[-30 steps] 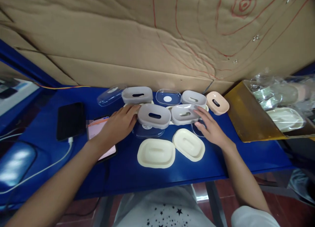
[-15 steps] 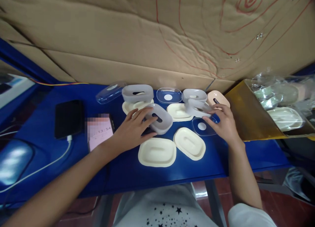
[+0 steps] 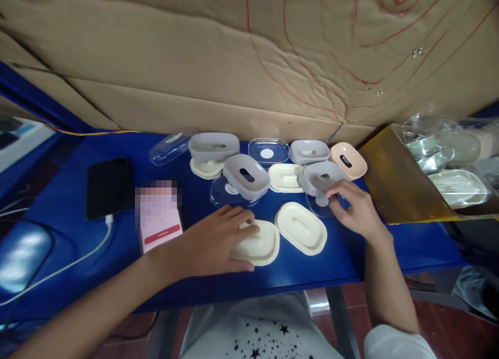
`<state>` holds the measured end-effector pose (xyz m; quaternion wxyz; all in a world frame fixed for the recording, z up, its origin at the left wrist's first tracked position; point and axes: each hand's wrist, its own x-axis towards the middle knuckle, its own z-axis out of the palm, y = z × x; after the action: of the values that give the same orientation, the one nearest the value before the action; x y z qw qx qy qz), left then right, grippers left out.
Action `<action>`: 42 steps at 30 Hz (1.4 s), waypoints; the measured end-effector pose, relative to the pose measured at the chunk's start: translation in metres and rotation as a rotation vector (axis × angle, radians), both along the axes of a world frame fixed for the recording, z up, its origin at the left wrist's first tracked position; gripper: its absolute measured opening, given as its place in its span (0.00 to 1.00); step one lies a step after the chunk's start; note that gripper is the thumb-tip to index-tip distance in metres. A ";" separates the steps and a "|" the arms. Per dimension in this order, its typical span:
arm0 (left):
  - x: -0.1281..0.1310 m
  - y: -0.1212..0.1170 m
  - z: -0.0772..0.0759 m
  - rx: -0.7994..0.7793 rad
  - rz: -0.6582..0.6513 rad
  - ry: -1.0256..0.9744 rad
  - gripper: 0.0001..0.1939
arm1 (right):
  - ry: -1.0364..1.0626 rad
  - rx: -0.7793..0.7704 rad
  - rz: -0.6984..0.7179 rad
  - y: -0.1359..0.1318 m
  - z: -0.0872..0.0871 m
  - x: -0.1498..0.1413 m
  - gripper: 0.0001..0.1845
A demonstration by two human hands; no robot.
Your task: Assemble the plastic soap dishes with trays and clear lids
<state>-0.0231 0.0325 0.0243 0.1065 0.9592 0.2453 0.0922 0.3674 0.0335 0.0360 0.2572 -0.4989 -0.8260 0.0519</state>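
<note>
My left hand [image 3: 218, 239] reaches over the left end of a cream oval tray [image 3: 265, 250] that lies flat near the table's front, its fingers apart. Beside it lies a second cream tray [image 3: 302, 228], tilted in direction. My right hand [image 3: 356, 211] is at the near right edge of a grey oval container [image 3: 322, 176], with finger and thumb apart; whether it touches the rim I cannot tell. Under that hand a clear plastic lid [image 3: 317, 208] with a white round sticker is partly hidden. Another grey slotted container [image 3: 246, 176] rests partly over a clear lid [image 3: 218, 193].
Along the back stand two grey containers [image 3: 214, 146], clear lids [image 3: 268, 150] and a peach container [image 3: 349, 160]. At right, an open cardboard box [image 3: 380, 177] holds bagged pieces. A lit phone [image 3: 161, 208] and a black device on a white cable [image 3: 107, 187] lie left.
My left hand has let go of the grey container and moved nearer to me, onto the cream tray. The grey container by my right hand now sits flat, and that hand has drawn slightly back.
</note>
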 end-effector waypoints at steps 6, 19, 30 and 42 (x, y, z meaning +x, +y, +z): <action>0.008 -0.006 -0.013 0.055 0.009 0.036 0.24 | -0.234 -0.152 0.042 -0.002 -0.015 -0.029 0.12; 0.021 -0.013 -0.015 0.153 0.026 -0.058 0.24 | -0.190 -0.042 0.151 -0.016 -0.003 -0.037 0.16; -0.007 0.026 -0.012 0.320 0.516 -0.027 0.13 | -0.120 -0.226 0.330 -0.017 -0.024 -0.037 0.21; 0.004 0.018 -0.017 0.157 0.169 0.011 0.18 | -0.242 0.052 0.321 0.038 -0.021 -0.117 0.27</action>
<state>-0.0193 0.0500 0.0071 0.0217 0.9409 0.3179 0.1146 0.2499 0.0711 0.0145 0.1571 -0.3566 -0.9209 0.0107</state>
